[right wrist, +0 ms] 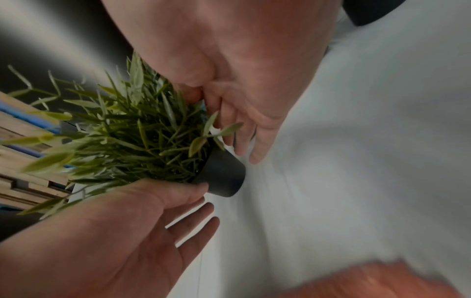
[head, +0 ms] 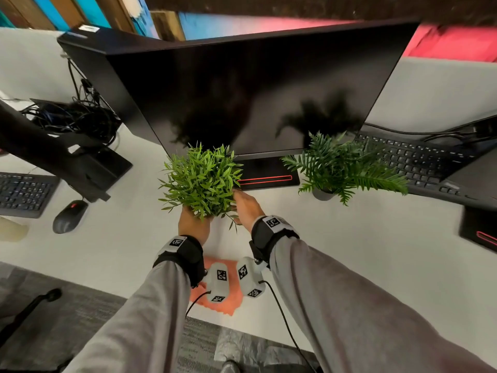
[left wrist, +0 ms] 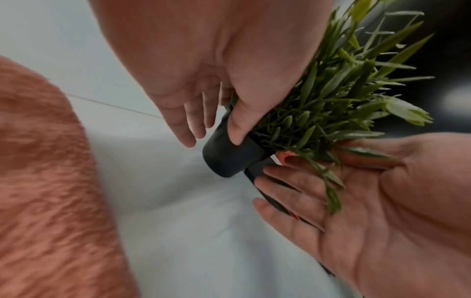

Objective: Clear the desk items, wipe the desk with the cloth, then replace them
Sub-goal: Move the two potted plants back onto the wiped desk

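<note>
Leafy plant in small dark pot

The orange cloth at six o'clock is fluffy; the white desk is smooth and matt, the plant pot matt, the monitor screen glossy.

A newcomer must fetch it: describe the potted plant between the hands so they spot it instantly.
Find the big dark monitor on the white desk. Before its lower edge, between the left hand and the right hand, is a bushy plant in a black pot. Unlike the fern on the right, its leaves are short and narrow, not feathery fronds.
</note>
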